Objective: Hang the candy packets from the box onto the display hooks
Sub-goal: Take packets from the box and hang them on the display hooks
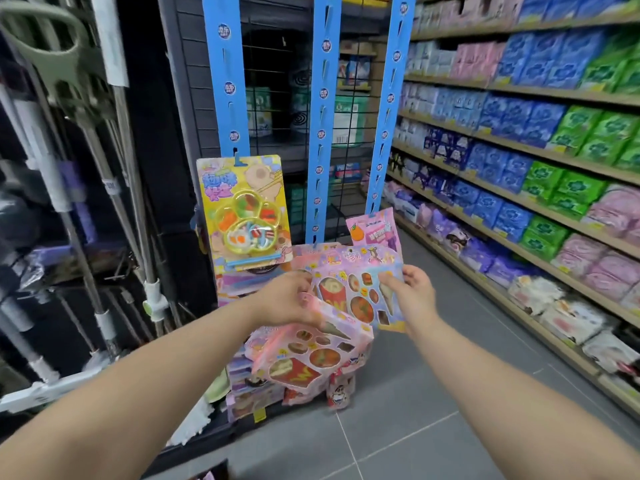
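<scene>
Pink packet (360, 296) is held up by the right hand (414, 292) before the blue strips (321, 133).
Its right edge is pinched between thumb and fingers. A second pink packet (311, 358), tilted, is gripped near its top by the curled fingers of the left hand (289, 299), just under the first. A yellow packet (242, 213) is hung low on the left strip, and a small pink bag (375, 230) at the bottom of the right strip.

The left grip (289, 299) is covering the left edge of the upper pink packet (360, 296), and the tilted packet (311, 355) is hiding much of the lower hanging packets (242, 393). Print on every packet is blurring past reading. Mop poles (133, 188) are smearing and running off the picture's left edge.
</scene>
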